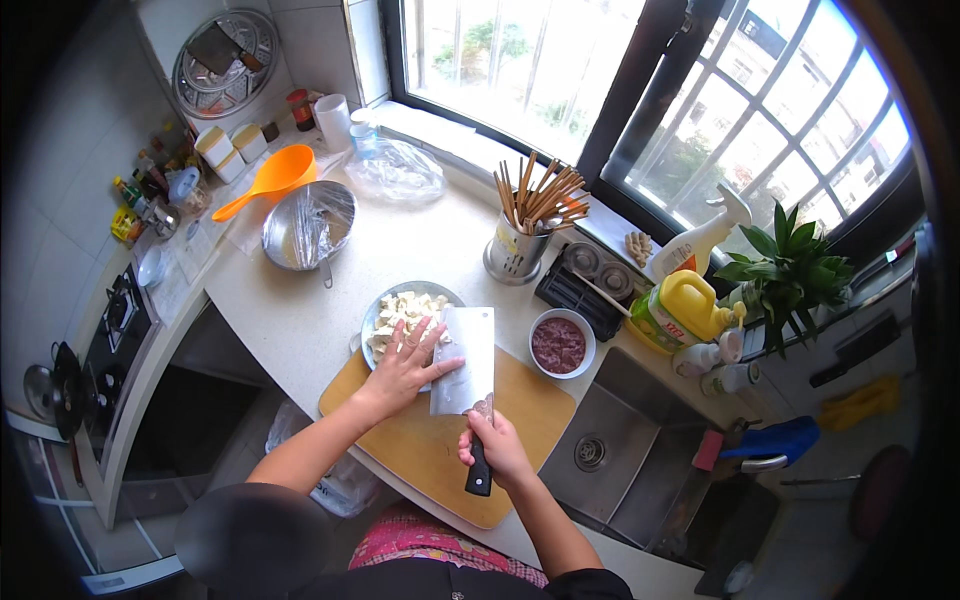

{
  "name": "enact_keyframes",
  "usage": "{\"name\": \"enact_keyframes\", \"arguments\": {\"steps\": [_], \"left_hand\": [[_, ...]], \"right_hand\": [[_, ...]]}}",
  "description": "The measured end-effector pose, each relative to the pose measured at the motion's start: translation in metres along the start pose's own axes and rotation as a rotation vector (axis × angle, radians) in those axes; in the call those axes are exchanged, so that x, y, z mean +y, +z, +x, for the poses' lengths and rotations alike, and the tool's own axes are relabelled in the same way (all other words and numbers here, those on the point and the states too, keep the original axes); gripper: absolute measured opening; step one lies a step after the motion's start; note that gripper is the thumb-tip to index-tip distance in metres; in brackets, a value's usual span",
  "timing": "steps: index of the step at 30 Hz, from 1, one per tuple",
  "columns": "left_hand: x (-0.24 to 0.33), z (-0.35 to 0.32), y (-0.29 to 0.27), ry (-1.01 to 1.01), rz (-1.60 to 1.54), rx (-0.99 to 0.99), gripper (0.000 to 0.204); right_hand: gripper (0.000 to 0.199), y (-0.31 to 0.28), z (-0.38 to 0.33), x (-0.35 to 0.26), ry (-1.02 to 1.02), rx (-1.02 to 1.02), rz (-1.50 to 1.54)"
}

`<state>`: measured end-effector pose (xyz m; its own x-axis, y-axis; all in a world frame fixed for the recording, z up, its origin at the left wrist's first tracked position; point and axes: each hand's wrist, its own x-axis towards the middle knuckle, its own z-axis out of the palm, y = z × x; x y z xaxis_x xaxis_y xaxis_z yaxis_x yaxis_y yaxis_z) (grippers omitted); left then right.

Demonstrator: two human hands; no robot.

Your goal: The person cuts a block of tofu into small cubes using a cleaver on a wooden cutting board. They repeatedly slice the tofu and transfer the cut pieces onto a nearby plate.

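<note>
Right hand (497, 447) wrapped around black handle of broad steel cleaver (466, 360) over rounded wooden cutting board (420, 445). Left hand (408, 365), fingers spread, sweeps white cubes off the blade at 11 o'clock into shallow plate (377, 312). Best kept: blade flat, fingertips off edge.

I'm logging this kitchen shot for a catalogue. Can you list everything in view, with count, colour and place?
cleaver: one, steel blade, black handle, over the cutting board
cutting board: one, wooden, counter edge
plate of cubes: one, pale cubes, behind the board
small bowl: one, white, reddish contents, right of the board
chopstick holder: one, metal, near the window
metal bowl: one, film-covered, left counter
orange ladle: one, far left
yellow bottle: one, by the sink
plant: one, green, right
sink: one, steel
left hand: on the blade's flat
right hand: grips the handle
</note>
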<state>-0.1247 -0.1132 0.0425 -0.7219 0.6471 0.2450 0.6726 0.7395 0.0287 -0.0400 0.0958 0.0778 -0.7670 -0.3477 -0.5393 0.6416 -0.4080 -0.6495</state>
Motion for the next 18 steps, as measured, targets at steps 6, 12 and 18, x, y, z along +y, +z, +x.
{"name": "enact_keyframes", "arguments": {"steps": [6,12,18], "left_hand": [[-0.010,0.015,0.003,-0.114,0.045,0.049,0.069],[-0.020,0.019,-0.004,-0.198,-0.022,-0.078,0.069],[-0.035,0.019,-0.034,-0.451,-0.845,-0.051,0.064]], "right_hand": [[0.018,0.009,-0.024,-0.009,0.033,-0.034,-0.050],[0.018,-0.003,-0.044,-0.006,0.039,-0.003,-0.103],[0.016,-0.023,-0.049,0.002,0.001,0.108,-0.182]]}}
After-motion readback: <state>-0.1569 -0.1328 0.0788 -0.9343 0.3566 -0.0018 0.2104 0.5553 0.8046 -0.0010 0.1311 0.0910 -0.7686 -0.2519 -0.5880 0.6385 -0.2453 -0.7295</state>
